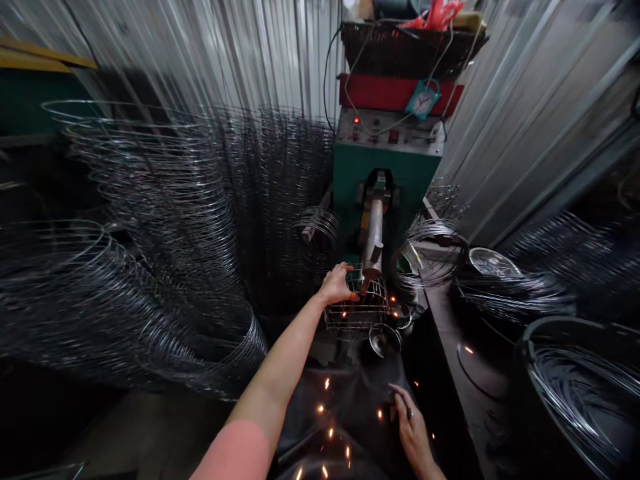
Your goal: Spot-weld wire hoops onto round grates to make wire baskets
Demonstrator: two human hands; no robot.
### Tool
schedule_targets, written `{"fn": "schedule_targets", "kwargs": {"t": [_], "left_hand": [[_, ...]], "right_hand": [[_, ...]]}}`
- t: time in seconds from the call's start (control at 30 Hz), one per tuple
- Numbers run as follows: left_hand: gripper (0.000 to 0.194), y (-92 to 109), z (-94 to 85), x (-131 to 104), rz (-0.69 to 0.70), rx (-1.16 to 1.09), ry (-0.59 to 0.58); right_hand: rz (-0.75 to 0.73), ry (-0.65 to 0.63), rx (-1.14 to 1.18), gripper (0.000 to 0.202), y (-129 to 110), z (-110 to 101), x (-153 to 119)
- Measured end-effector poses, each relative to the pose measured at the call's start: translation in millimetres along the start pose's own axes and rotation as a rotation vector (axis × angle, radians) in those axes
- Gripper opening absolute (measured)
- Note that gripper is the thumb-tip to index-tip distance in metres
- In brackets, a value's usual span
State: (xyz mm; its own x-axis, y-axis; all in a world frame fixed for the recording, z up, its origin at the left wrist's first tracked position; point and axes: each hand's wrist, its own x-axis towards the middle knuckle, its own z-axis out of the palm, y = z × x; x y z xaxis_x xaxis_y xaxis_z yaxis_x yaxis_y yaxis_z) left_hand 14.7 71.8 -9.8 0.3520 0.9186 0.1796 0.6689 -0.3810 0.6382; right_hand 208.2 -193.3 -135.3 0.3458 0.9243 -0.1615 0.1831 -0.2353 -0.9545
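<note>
My left hand (339, 283) reaches forward, its fingers curled round the upper left edge of a wire basket (357, 313). The basket sits under the metal arm (374, 233) of a green machine (345, 180). Low on the right, my right hand (409, 423), with a ring on one finger, is near the dark apron (345, 400); its fingers are extended and nothing shows in them. Orange sparks fly around the basket and over the apron.
Tall stacks of wire rings (165, 193) stand at the left. Wire hoops (433, 253) and a bundle of wire pieces (520, 293) lie at the right, beside a black tub (530, 327) of wire rings. A small teal clock (423, 100) hangs on the machine's top.
</note>
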Motion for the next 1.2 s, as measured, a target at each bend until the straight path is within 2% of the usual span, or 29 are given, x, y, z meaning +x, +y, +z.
{"fn": "schedule_targets", "kwargs": {"t": [0.13, 0.23, 0.33, 0.43, 0.67, 0.73, 0.83, 0.93, 1.0, 1.03, 1.1, 1.13, 1.2], "left_hand": [[0.085, 0, 3.1, -12, -0.017, -0.064, -0.023], [0.089, 3, 5.0, -33, 0.002, -0.057, -0.029], [0.091, 9, 4.5, -53, 0.007, -0.017, -0.047], [0.091, 16, 2.0, -66, 0.012, 0.007, -0.064], [0.091, 23, -1.9, -69, 0.007, 0.044, -0.107], [0.09, 23, -2.2, -68, 0.021, 0.067, -0.106], [0.092, 21, -4.8, -68, 0.047, 0.075, -0.123], [0.109, 14, -13.5, -65, 0.075, 0.037, -0.196], [0.11, 9, -22.4, -57, 0.064, -0.023, -0.24], [0.102, 7, -27.0, -50, 0.038, -0.051, -0.238], [0.072, 5, -34.6, -34, -0.025, -0.059, -0.202], [0.059, 4, -36.8, -26, -0.044, -0.035, -0.191], [0.05, 4, -37.3, -11, -0.041, 0.055, -0.22]], "right_hand": [[0.277, 0.098, 0.304, 0.059, -6, -5, -18], [0.429, 0.039, 0.379, 0.061, -9, -11, -28], [0.473, -0.022, 0.356, 0.062, -6, -14, -34], [0.504, -0.027, 0.319, 0.063, 0, -15, -33], [0.515, -0.025, 0.238, 0.067, 3, -12, -32], [0.43, -0.023, 0.169, 0.064, -6, -15, -29], [0.109, -0.032, -0.015, 0.053, -35, -22, -10], [-0.229, -0.065, -0.183, 0.046, -79, -26, 35], [-0.434, -0.076, -0.28, 0.041, -111, -23, 76], [-0.538, -0.083, -0.335, 0.04, -126, -19, 97], [-0.668, -0.118, -0.443, 0.04, -152, -7, 140], [-0.702, -0.182, -0.492, 0.04, -161, -1, 159], [-0.69, -0.357, -0.589, 0.039, -173, 12, 190]]}}
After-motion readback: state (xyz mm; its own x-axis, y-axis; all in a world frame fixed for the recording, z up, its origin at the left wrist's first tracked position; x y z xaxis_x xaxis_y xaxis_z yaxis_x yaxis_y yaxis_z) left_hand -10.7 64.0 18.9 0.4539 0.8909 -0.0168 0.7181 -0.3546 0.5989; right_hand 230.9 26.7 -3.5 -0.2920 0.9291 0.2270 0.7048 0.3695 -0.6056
